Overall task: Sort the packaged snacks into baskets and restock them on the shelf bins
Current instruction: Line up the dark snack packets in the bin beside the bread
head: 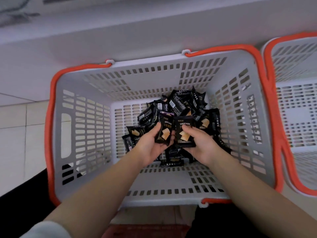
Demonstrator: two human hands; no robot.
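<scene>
A grey slotted basket [82,127] with orange handles stands on the floor below me. Several black DRYCAKE snack packets [180,103] lie heaped on its bottom, toward the far right. Both my arms reach down inside it. My left hand [151,145] lies palm up and holds one black packet [163,133] with the thumb on its face. My right hand [200,145] grips a second black packet [184,133] right beside the first. The two packets touch edge to edge.
A second grey basket [295,107] with orange handles stands close on the right, and no packets show in it. A white shelf base [120,31] runs across the top. Pale floor tiles [20,127] lie at left.
</scene>
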